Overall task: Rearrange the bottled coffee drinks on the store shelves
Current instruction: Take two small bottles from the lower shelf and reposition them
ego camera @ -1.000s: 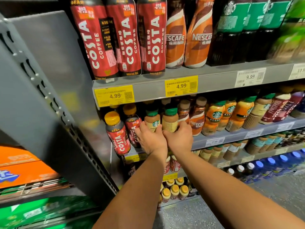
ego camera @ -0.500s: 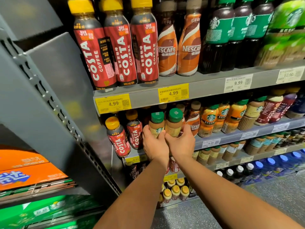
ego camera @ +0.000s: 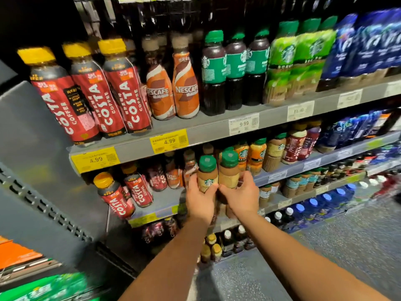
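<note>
My left hand [ego camera: 200, 202] grips a small tan Starbucks bottle with a green cap [ego camera: 207, 173]. Right beside it, my right hand [ego camera: 240, 195] grips a second tan green-capped bottle [ego camera: 229, 170]. Both bottles are upright, side by side, lifted in front of the second shelf [ego camera: 165, 202]. Two small red Costa bottles [ego camera: 118, 196] lean at that shelf's left end. Behind my hands stand brown Nescafe bottles [ego camera: 173, 174] and orange Starbucks bottles [ego camera: 256, 153].
The top shelf [ego camera: 217, 127] carries tall red Costa bottles [ego camera: 95, 98], orange Nescafe bottles [ego camera: 173, 88], dark green-label Starbucks bottles [ego camera: 234, 70] and green and blue packs. A grey upright panel [ego camera: 36, 170] bounds the left. Lower shelves hold more small bottles; grey floor lies below right.
Both hands have lifted the two green-capped bottles up and out from the second shelf. The view has swung upward and right, showing more of the top shelf.
</note>
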